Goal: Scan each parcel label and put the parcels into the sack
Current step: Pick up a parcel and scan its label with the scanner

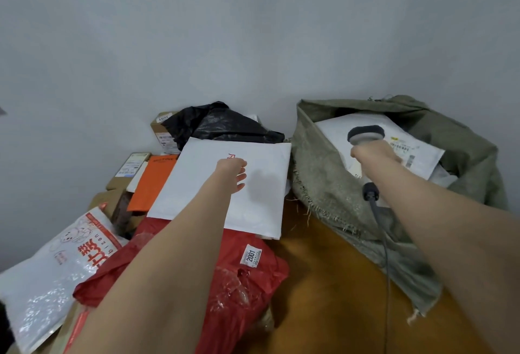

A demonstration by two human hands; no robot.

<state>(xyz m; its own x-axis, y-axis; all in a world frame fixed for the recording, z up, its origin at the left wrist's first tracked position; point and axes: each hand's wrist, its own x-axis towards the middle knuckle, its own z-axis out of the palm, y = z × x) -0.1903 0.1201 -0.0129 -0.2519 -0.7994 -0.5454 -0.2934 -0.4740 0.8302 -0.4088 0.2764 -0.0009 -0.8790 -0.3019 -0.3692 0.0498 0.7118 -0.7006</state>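
Note:
A flat white mailer [261, 167] with red print lies on top of the parcel pile at centre. My left hand [233, 173] hovers over it with fingers loosely curled, holding nothing. My right hand [371, 153] grips a grey barcode scanner [365, 134], its head over the mouth of the green woven sack [323, 173] at right. Inside the sack lies a white parcel [416, 153] with its label facing up. The scanner's black cable [380, 227] trails down toward me.
The pile holds a red plastic bag [247, 277] tagged 2001, an orange envelope [153, 182], a black plastic bag [222, 124], a white printed pouch [53, 277] at left and cardboard boxes [160, 128]. A brown surface [323, 283] lies in front; a grey wall stands behind.

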